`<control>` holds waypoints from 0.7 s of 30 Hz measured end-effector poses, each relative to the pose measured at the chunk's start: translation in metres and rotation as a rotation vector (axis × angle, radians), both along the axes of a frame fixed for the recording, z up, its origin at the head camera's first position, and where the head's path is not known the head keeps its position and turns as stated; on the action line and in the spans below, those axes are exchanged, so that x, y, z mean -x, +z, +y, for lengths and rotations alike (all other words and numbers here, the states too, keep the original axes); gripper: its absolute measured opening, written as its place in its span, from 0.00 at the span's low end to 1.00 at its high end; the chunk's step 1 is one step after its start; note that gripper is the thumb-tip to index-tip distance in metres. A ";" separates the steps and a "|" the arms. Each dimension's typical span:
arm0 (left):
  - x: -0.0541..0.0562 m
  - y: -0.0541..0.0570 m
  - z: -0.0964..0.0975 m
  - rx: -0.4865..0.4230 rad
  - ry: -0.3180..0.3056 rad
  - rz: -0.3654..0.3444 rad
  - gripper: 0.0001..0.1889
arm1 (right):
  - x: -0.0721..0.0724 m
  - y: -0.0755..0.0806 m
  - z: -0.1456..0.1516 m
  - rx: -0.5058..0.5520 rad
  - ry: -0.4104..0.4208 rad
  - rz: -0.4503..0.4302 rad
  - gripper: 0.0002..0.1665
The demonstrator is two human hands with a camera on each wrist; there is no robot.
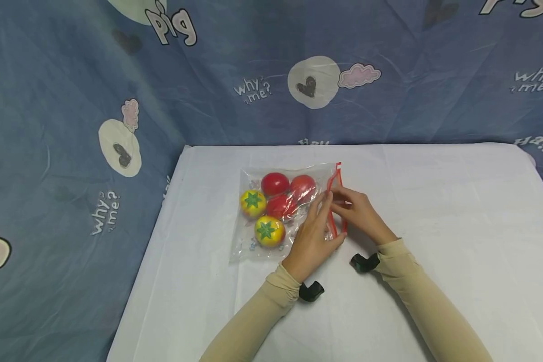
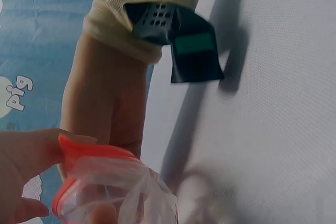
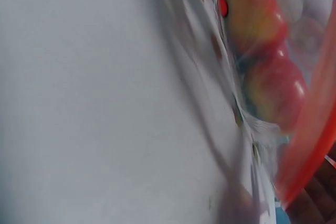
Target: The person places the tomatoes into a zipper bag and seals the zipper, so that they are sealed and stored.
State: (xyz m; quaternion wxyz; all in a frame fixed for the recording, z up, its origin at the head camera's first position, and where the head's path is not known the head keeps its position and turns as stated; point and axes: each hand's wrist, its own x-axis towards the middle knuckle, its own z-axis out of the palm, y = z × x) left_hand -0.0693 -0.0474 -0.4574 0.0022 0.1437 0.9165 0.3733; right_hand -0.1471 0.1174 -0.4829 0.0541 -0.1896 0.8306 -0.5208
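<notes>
From the head view, a clear bag (image 1: 251,177) holding red and yellow fruit (image 1: 269,231) lies on a white desk (image 1: 457,211), the left hand (image 1: 314,244) and right hand (image 1: 359,211) both pinching its right end. In the left wrist view, the bag's red seal (image 2: 100,151) gapes in a loop, probably gripped at both sides so it cannot fall closed. In the right wrist view, fruit sits inside the bag beyond the seal, its weight likely anchoring it.

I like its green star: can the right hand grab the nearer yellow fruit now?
Probably not: the clear zip bag surrounds the yellow fruit, and the left hand lies between it and the right hand. The red edges look parted, perhaps offering a way in.
</notes>
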 end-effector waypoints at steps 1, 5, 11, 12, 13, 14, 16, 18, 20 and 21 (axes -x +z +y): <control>0.000 0.000 0.000 0.001 0.002 0.000 0.51 | -0.002 0.000 0.001 0.003 0.000 -0.003 0.19; -0.001 0.000 -0.001 -0.009 0.011 -0.017 0.49 | -0.010 0.000 0.005 -0.001 -0.004 0.000 0.20; -0.001 0.002 -0.003 -0.046 0.022 -0.044 0.49 | -0.025 0.000 0.011 -0.031 -0.032 0.024 0.17; 0.000 0.002 -0.003 -0.049 0.023 -0.044 0.49 | -0.027 -0.001 0.012 -0.034 -0.038 0.028 0.17; 0.000 0.002 -0.003 -0.046 0.024 -0.044 0.50 | -0.030 -0.001 0.013 -0.035 -0.044 0.030 0.16; 0.001 0.003 -0.003 -0.048 0.024 -0.040 0.49 | -0.032 -0.001 0.014 -0.035 -0.047 0.034 0.16; 0.002 0.004 -0.003 -0.047 0.023 -0.036 0.49 | -0.037 -0.002 0.016 -0.039 -0.057 0.038 0.15; 0.003 0.004 -0.003 -0.041 0.019 -0.023 0.48 | -0.042 -0.001 0.017 -0.037 -0.066 0.042 0.14; 0.003 0.004 -0.004 -0.034 0.019 -0.016 0.48 | -0.046 -0.001 0.019 -0.035 -0.076 0.044 0.13; 0.003 0.004 -0.004 -0.028 0.021 -0.016 0.47 | -0.048 -0.001 0.020 -0.031 -0.081 0.045 0.13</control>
